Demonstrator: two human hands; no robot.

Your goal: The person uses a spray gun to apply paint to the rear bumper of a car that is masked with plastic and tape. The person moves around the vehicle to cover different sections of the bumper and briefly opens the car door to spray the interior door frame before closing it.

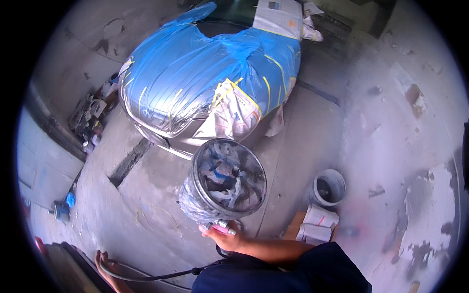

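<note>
My right hand [222, 239], on an arm bent across the lower middle, is closed round a spray gun [222, 226] with metal fittings and a pinkish part. Just beyond it stands a paint-crusted bin [195, 200] holding crumpled masking paper and film. At the lower left, my left hand [106, 268] curls its fingers round a grey air hose [146, 279], which runs right toward my body. Ahead is a car [151, 110], its bonnet under blue plastic film [195, 58]. Masking paper [232, 115] edged with yellow tape covers a front corner.
An open grey bucket [328, 188] stands at the right, near stacked paper [316, 225] on cardboard. A floor slot [129, 163] lies left of the car. Clutter [95, 105] lines the left wall; a blue container [60, 211] stands nearer. A dark-edged object [68, 266] fills the lower left.
</note>
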